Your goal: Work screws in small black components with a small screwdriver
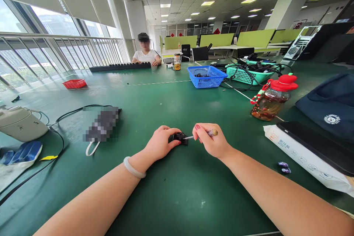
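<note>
Near the middle of the green table, my left hand (163, 141) grips a small black part (180, 137) between thumb and fingers, holding it down at the tabletop. The part looks like a little electronic piece with a flat dark base; its left side is hidden by my fingers. From the right, my right hand (211, 140) pinches a slim screwdriver-like tool (212, 132) with a thin metal shaft and a rounded tan end. The tool's tip meets the right side of the black part. I cannot make out the tip's exact shape.
Blue basket (207, 77) and green basket (249, 73) with cables stand ahead right, beside a red-lidded bottle (272, 99). A white packet (306, 158) lies right. Left are a blurred dark device (102, 125), cable and red tray (74, 84). A person (146, 53) sits opposite.
</note>
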